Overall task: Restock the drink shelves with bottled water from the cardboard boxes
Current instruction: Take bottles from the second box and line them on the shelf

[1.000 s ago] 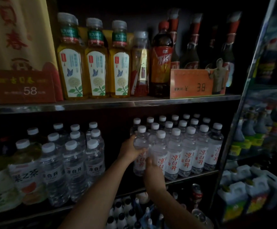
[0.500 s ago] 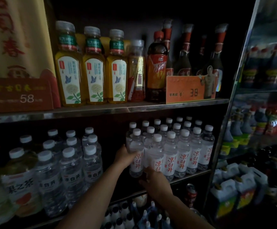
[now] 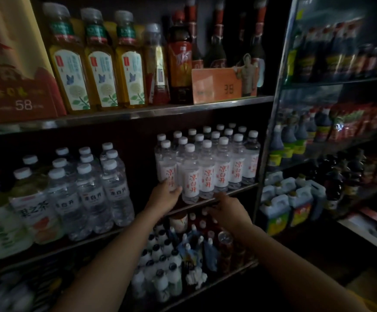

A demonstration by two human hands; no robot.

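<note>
While our left hand (image 3: 165, 194) cups the base of the end bottle (image 3: 166, 167) at the shelf (image 3: 232, 194) lip, our right hand (image 3: 225, 209) hangs loose and empty just below that lip. We judge we are squaring up the water block; next we need fresh bottles, though no box shows. Left of our left hand the shelf lies bare; to its right bottles stand packed to the upright post (image 3: 270, 140)

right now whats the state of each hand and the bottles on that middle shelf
left hand: cupping the base of the leftmost front red-label water bottle
right hand: open at the shelf edge, holding nothing
red-label bottles: upright, capped, in rows
clear-label water bottles: upright, capped, grouped to the left
</note>
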